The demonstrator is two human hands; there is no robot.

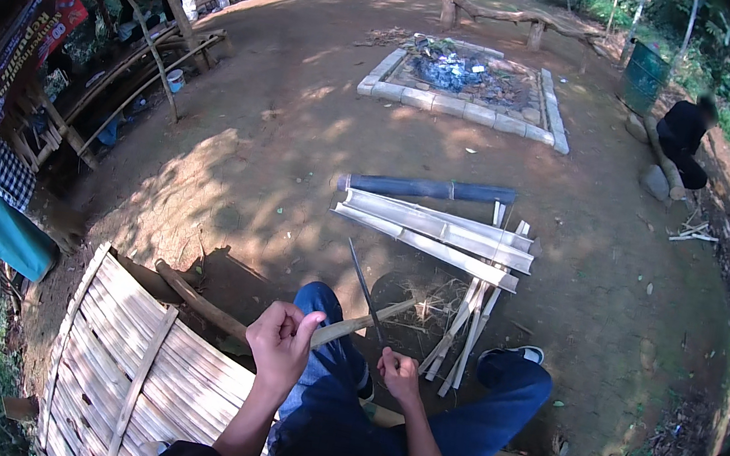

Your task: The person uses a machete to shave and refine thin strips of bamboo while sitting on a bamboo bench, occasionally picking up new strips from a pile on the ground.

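Note:
My left hand (282,340) is closed, thumb uppermost, around the near end of a pale bamboo strip (363,323). The strip slants away to the right above my left knee. In my right fist (400,375) is a long knife (364,282); its dark, narrow blade points up and left and crosses the strip. The knife's handle is mostly hidden by my fingers. Thin shavings (437,313) lie around the strip's far end. Beyond are two split bamboo halves (440,226), a dark bamboo piece (426,188) and several narrow bamboo slats (465,326) on the ground.
I sit on a slatted bamboo bench (133,354); a pole (201,301) juts from its front. A block-edged fire pit (416,98) with ash stands farther off. At right, a person in dark clothes (684,138) crouches by a log (664,158) and a green drum (645,76).

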